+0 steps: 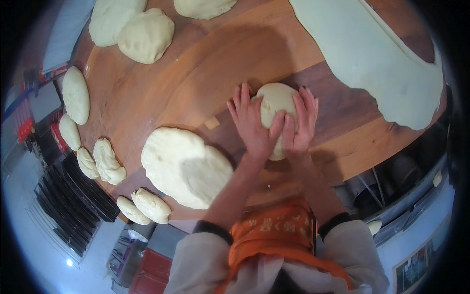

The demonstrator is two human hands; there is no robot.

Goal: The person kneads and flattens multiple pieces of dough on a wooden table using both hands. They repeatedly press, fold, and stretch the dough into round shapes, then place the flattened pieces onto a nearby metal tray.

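A rounded lump of pale dough lies on the wooden table in front of me. My left hand grips its left side, and my right hand grips its right side. Both thumbs meet on top of the dough, near its middle. A narrower end of the lump shows below, between my wrists. Left of my forearm rests a large flattened dough piece, partly in shadow. At the upper right a long sheet of rolled dough spreads towards the table's edge.
Dough lumps sit at the far left, and several small dough pieces line the left edge. Dark trays stand in a rack beyond that edge. A red cabinet is at the lower left. I wear an orange apron.
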